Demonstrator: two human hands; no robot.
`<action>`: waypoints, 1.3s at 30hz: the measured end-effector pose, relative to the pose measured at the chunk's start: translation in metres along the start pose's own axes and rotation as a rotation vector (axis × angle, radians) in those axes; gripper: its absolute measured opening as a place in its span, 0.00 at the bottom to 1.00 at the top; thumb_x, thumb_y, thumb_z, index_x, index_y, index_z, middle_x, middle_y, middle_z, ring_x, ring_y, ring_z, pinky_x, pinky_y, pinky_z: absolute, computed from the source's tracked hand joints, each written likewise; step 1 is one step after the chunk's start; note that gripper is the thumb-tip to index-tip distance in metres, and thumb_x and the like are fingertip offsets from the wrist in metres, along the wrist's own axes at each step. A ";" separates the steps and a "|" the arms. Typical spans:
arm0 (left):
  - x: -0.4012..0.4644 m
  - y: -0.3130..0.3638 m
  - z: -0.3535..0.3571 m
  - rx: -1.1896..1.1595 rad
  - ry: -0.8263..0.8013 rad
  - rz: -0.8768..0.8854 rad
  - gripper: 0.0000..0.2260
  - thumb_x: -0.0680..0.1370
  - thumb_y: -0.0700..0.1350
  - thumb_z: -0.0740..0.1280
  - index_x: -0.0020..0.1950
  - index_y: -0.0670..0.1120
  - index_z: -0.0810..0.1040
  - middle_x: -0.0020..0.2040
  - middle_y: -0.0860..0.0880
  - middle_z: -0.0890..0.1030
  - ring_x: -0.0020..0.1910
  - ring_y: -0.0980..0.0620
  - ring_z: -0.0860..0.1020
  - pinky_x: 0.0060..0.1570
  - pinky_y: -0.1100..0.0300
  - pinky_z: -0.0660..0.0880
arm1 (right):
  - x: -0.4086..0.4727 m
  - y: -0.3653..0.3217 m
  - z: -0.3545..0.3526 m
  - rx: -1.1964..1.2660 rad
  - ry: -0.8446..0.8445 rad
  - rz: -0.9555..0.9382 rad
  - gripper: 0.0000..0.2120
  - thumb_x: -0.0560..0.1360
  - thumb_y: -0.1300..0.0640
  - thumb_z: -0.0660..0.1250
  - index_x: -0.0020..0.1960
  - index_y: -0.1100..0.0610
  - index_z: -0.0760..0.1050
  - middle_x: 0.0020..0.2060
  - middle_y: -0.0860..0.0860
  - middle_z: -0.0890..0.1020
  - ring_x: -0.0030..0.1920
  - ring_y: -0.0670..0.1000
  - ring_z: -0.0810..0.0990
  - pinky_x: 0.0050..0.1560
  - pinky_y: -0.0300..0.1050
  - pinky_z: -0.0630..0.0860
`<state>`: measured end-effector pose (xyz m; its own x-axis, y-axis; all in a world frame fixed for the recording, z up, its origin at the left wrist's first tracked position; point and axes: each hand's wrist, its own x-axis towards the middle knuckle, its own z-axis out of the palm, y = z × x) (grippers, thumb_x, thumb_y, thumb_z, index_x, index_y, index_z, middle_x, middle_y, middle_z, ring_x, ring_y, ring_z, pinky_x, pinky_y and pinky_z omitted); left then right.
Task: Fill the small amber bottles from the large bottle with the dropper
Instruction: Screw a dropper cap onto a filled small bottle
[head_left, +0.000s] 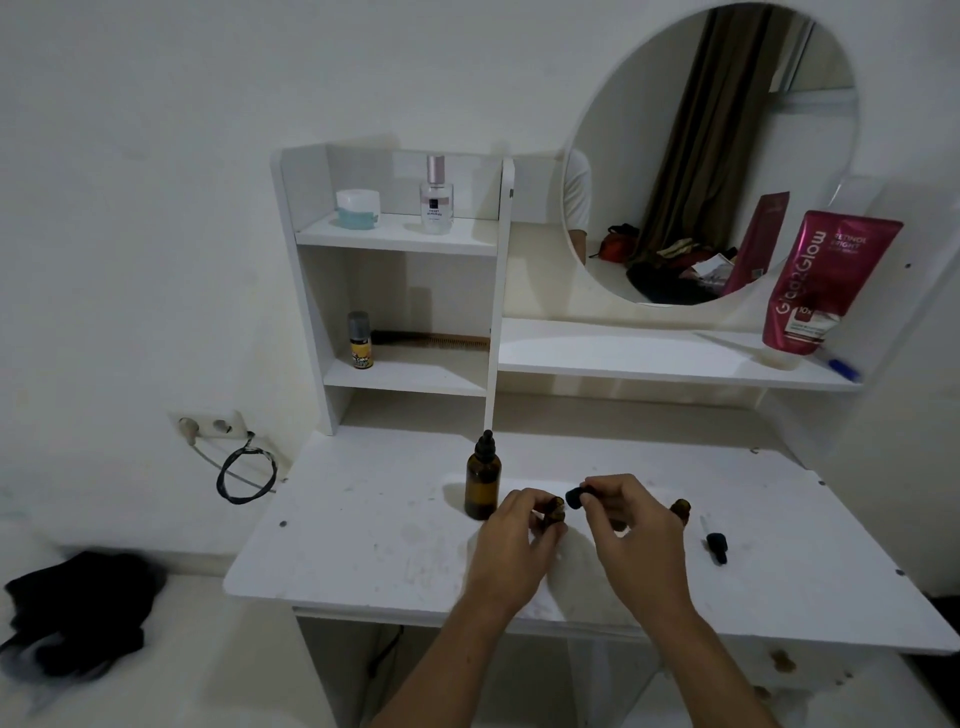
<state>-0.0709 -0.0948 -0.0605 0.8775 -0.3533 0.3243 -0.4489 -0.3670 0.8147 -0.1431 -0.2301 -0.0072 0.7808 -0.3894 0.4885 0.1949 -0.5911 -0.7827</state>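
head view, lower centre of frame: left hand (511, 540) grips a small amber glass bottle (555, 512) just above the white desk top (363, 545), while the right hand (631, 525) pinches a black rubber-bulbed dropper cap (575, 496) just beside the bottle mouth. large amber bottle with black dropper top (483, 480) stands upright just left of the hands. right of the hands, a second small amber bottle (680, 509) sits uncapped, with a loose black-bulbed dropper (714, 543) lying flat beside it.

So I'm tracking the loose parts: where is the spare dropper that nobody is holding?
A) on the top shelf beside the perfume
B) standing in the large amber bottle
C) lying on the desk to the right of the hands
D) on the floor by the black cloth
C: the spare dropper lies flat on the desk, right of the right hand.
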 end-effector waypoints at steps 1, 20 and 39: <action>0.000 0.000 0.000 -0.001 0.001 0.003 0.08 0.80 0.48 0.71 0.58 0.56 0.78 0.54 0.60 0.80 0.50 0.61 0.79 0.51 0.67 0.78 | 0.000 0.000 0.001 -0.015 0.000 -0.022 0.09 0.77 0.64 0.72 0.54 0.54 0.81 0.45 0.43 0.87 0.49 0.43 0.86 0.51 0.39 0.82; -0.001 0.001 -0.002 0.003 0.005 0.005 0.08 0.81 0.47 0.69 0.59 0.53 0.78 0.55 0.59 0.80 0.52 0.60 0.79 0.52 0.72 0.75 | 0.017 0.011 0.015 -0.301 -0.224 -0.132 0.08 0.78 0.62 0.71 0.55 0.51 0.81 0.47 0.40 0.83 0.48 0.39 0.83 0.54 0.41 0.82; 0.000 0.003 -0.003 0.011 0.019 -0.029 0.09 0.81 0.47 0.70 0.60 0.51 0.79 0.56 0.58 0.81 0.51 0.63 0.79 0.51 0.77 0.72 | 0.029 0.003 0.018 -0.413 -0.249 -0.009 0.08 0.76 0.51 0.75 0.54 0.49 0.79 0.37 0.42 0.81 0.38 0.40 0.80 0.42 0.33 0.77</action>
<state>-0.0720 -0.0933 -0.0572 0.8933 -0.3260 0.3094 -0.4246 -0.3864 0.8188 -0.1095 -0.2301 -0.0021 0.9085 -0.2313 0.3479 -0.0098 -0.8443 -0.5357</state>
